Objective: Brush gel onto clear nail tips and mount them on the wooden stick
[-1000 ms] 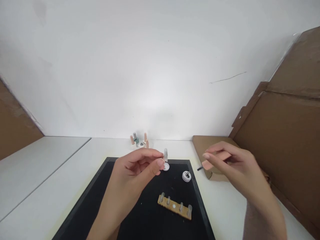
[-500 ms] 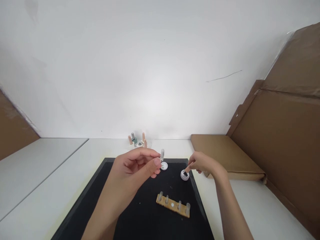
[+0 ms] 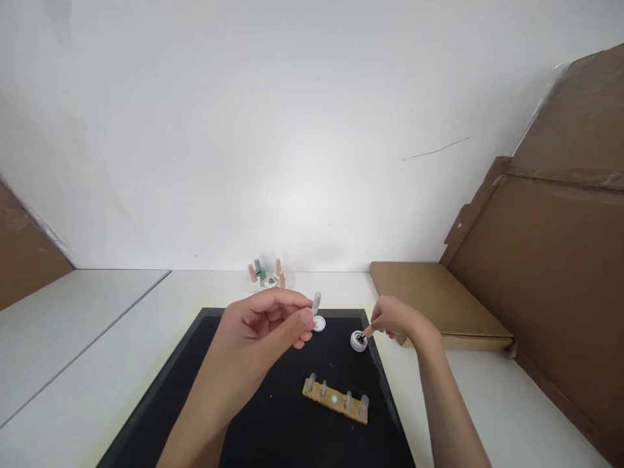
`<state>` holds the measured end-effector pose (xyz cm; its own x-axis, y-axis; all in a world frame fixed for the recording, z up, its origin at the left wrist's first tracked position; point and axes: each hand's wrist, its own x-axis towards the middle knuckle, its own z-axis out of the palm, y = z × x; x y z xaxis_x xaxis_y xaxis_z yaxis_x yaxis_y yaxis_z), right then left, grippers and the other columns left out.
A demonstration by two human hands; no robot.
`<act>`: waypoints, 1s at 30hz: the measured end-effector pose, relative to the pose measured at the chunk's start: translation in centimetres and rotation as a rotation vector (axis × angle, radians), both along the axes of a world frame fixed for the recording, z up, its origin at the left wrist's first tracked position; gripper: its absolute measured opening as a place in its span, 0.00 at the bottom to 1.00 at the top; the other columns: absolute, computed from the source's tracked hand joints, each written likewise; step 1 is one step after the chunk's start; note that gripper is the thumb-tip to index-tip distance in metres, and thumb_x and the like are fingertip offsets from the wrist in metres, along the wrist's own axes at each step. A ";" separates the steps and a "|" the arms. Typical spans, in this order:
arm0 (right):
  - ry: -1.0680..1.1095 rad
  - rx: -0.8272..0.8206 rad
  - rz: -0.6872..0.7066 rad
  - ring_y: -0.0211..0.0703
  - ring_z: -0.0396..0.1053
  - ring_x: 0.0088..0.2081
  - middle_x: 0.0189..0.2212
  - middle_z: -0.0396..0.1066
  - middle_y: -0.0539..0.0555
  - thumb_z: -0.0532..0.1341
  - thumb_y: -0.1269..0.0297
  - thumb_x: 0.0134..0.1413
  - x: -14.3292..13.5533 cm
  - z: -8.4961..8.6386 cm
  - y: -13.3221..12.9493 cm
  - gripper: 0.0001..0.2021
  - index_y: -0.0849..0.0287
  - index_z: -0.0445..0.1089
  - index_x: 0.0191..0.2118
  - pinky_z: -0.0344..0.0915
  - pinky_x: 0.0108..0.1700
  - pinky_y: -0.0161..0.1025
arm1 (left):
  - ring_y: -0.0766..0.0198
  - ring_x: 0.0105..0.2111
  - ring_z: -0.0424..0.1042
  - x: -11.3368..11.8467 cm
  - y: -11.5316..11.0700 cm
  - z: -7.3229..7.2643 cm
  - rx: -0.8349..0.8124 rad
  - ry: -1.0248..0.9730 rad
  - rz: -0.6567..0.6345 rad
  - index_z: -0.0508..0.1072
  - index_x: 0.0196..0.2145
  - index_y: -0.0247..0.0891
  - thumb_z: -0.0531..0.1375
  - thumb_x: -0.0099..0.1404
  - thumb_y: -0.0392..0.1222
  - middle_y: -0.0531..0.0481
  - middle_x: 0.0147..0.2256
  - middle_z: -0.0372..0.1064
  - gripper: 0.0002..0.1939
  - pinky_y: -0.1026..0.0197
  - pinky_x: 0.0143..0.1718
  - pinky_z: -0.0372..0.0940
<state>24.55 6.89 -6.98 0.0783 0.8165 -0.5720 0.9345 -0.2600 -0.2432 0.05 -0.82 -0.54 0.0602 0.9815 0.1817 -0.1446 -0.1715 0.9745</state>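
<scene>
My left hand point(image 3: 273, 331) is closed in a pinch, with a clear false nail tip point(image 3: 316, 301) upright between thumb and forefinger. My right hand point(image 3: 394, 316) is closed around the peach-coloured cap of a nail polish brush point(image 3: 369, 331). The brush's dark end is at the mouth of a small white jar point(image 3: 359, 346) with black stuff inside. A white round lid point(image 3: 319, 324) lies just behind my left fingertips. Nearer to me, a tan strip point(image 3: 325, 398) bears several clear nail tips standing up, with a pale round spot in its middle gap.
These things lie on a black mat point(image 3: 273, 422) on a white table point(image 3: 97, 344). Several nail polish bottles with peach and grey caps point(image 3: 257, 265) stand by the white wall at the back. A flat cardboard box point(image 3: 433, 299) lies at the right, against upright cardboard point(image 3: 550, 260).
My right hand has drawn the brush slightly up and right, and its dark end now shows at the jar's mouth. My left hand stays put; the nail tip leans slightly more. The view has shifted slightly.
</scene>
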 end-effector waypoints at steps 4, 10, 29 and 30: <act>-0.012 -0.014 0.006 0.47 0.74 0.46 0.50 0.72 0.58 0.62 0.60 0.64 -0.3 -0.1 0.2 0.15 0.61 0.70 0.52 0.74 0.46 0.48 | 0.65 0.21 0.72 -0.1 0.0 0.0 0.010 0.047 0.005 0.81 0.26 0.39 0.72 0.53 0.40 0.53 0.20 0.74 0.04 0.64 0.26 0.71; -0.033 -0.036 0.002 0.47 0.74 0.46 0.50 0.72 0.58 0.62 0.60 0.64 -0.3 -0.5 0.5 0.15 0.61 0.69 0.52 0.73 0.47 0.49 | 0.66 0.21 0.71 0.0 -0.1 0.1 0.009 0.025 0.004 0.81 0.26 0.40 0.72 0.53 0.39 0.54 0.20 0.74 0.04 0.66 0.26 0.70; 0.303 0.430 -0.018 0.41 0.73 0.37 0.39 0.74 0.53 0.62 0.60 0.63 1.1 1.3 -2.0 0.10 0.62 0.72 0.42 0.73 0.39 0.42 | 0.69 0.24 0.73 0.0 0.2 -0.4 0.005 -0.016 -0.032 0.82 0.27 0.40 0.66 0.60 0.36 0.53 0.24 0.78 0.06 0.71 0.26 0.69; 0.361 0.519 -0.014 0.40 0.72 0.35 0.37 0.75 0.52 0.63 0.60 0.63 1.1 1.8 -2.4 0.09 0.61 0.73 0.39 0.72 0.38 0.41 | 0.69 0.25 0.74 0.0 0.3 -0.4 0.001 -0.018 -0.035 0.82 0.27 0.40 0.66 0.61 0.36 0.53 0.25 0.79 0.06 0.71 0.27 0.69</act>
<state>25.68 4.53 -5.18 -0.0332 0.9950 -0.0939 0.7674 -0.0348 -0.6403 0.01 -0.50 -0.97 0.0912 0.9786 0.1844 -0.1677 -0.1675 0.9715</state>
